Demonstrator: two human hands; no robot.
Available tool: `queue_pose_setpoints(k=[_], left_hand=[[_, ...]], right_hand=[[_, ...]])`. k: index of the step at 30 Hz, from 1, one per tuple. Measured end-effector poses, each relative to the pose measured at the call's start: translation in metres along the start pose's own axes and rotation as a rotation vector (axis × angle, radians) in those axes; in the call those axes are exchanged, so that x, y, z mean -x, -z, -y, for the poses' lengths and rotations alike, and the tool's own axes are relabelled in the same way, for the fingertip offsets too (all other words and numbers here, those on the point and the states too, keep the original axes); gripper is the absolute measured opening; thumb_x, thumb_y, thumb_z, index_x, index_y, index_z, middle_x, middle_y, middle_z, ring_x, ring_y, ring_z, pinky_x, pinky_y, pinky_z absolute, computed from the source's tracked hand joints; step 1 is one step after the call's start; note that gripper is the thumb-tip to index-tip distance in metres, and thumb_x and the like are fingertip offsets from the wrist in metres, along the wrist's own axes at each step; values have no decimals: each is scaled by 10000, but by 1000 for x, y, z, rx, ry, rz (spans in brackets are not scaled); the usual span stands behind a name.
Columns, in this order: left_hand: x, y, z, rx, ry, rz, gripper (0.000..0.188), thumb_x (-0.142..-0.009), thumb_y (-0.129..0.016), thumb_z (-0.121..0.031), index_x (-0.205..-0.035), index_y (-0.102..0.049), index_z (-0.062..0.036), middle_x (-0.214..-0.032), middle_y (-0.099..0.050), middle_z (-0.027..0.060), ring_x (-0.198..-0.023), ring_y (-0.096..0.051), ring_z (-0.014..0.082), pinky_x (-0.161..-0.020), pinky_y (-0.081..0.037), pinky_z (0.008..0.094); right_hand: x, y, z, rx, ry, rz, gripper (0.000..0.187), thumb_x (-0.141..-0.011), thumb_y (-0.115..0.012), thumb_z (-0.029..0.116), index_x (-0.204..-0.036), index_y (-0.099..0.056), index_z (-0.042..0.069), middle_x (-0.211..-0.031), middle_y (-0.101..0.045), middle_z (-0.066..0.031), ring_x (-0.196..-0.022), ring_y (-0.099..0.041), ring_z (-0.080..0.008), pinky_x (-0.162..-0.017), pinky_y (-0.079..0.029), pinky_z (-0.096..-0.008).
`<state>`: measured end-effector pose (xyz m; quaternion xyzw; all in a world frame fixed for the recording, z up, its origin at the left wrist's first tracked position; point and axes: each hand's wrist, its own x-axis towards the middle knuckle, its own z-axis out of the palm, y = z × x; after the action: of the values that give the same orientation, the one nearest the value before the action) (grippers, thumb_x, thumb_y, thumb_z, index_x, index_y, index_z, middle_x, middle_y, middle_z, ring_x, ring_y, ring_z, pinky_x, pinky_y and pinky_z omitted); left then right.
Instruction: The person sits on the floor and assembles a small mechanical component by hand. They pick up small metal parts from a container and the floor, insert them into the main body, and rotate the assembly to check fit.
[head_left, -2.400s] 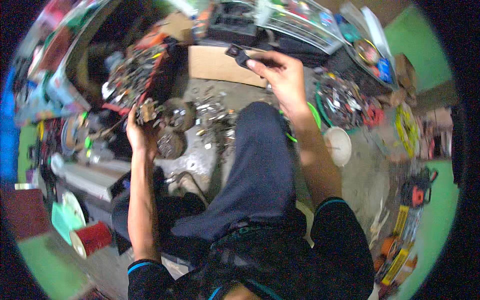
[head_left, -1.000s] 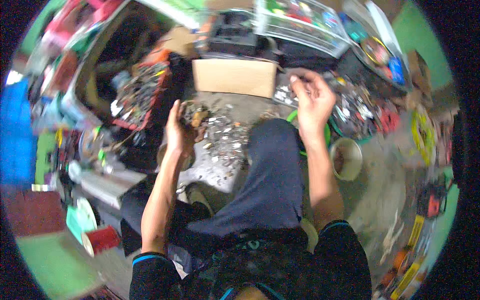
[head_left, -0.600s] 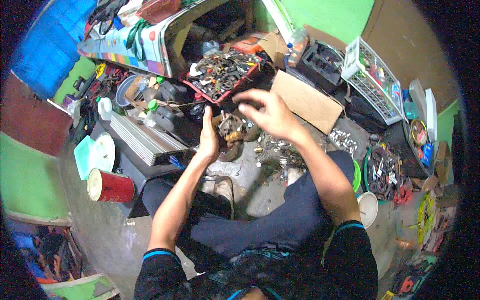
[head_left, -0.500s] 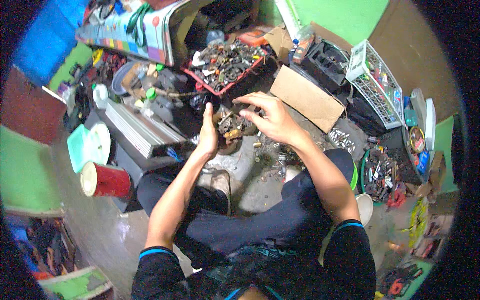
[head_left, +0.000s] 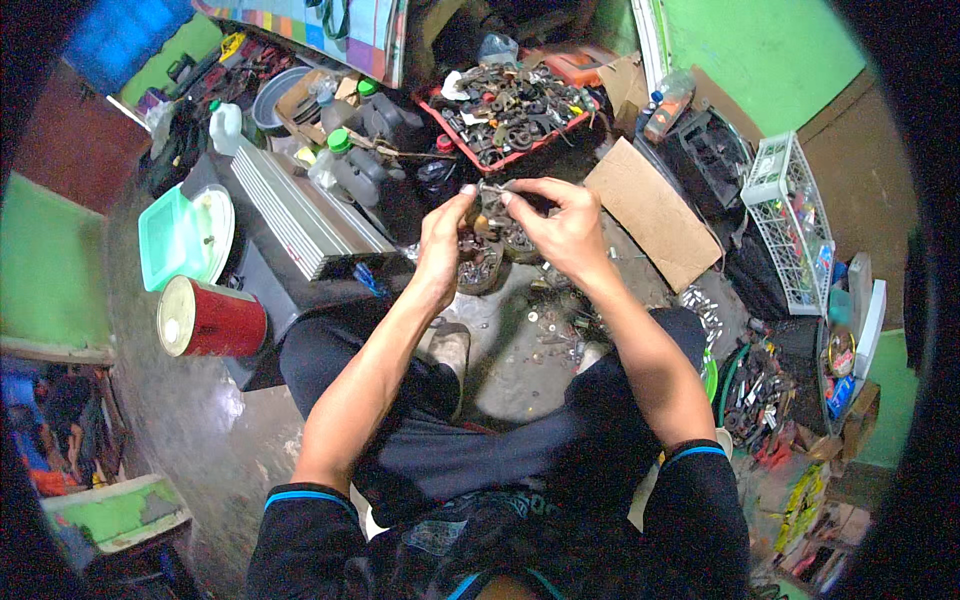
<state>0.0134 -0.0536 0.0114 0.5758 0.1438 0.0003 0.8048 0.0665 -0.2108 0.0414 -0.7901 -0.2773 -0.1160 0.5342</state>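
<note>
A small greyish metal part (head_left: 492,189) spans the gap between my two hands, its exact kind too small to make out. My left hand (head_left: 443,245) pinches one end between thumb and fingers. From the other side my right hand (head_left: 562,228) grips it with thumb and forefinger. Right below my hands, round containers of small metal parts (head_left: 480,268) stand on the floor, partly hidden by my fingers. Loose bits of metal (head_left: 555,318) lie scattered on the grey floor between my feet.
Ahead is a red tray (head_left: 520,158) heaped with metal parts. A cardboard sheet (head_left: 655,215) and a white plastic crate (head_left: 790,225) lie to the right. On the left are a finned metal panel (head_left: 305,215), dark jugs with green caps (head_left: 365,175) and a red can (head_left: 212,317).
My hands were apart with fingers spread; now their fingertips are closed on the small metal part. The whole view has shifted slightly.
</note>
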Motion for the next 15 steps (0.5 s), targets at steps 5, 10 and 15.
queue_pose_setpoints(k=[5,10,15], left_hand=[[4,-13,6,171,1,-78,278,-988,-486,-312,-906,-602,-73,-803,-589,-17,-694,-557,76,-590,-466,261],[3,-10,6,-404,-277,-163,305,-939,-522,-246,-872,-659,19,-690,-593,2,-626,-495,69,-587,-393,244],[2,-3,13,-253,-209,-229,275,-877,-547,-217,-831,-675,22,-712,-609,10,-633,-511,87,-614,-403,266]], right_hand=[[4,-14,-12,111,136,27,162,-767,-701,173,-838,-715,27,-758,-673,-140,-651,-663,-279,-589,-516,-361],[-4,-4,-14,79,58,-36,185,-815,-708,139,-890,-707,-30,-748,-686,-120,-648,-634,-153,-612,-483,-291],[-26,24,-23,-56,-288,-77,215,-844,-693,188,-921,-730,-9,-799,-707,-45,-720,-609,-91,-683,-487,-260]])
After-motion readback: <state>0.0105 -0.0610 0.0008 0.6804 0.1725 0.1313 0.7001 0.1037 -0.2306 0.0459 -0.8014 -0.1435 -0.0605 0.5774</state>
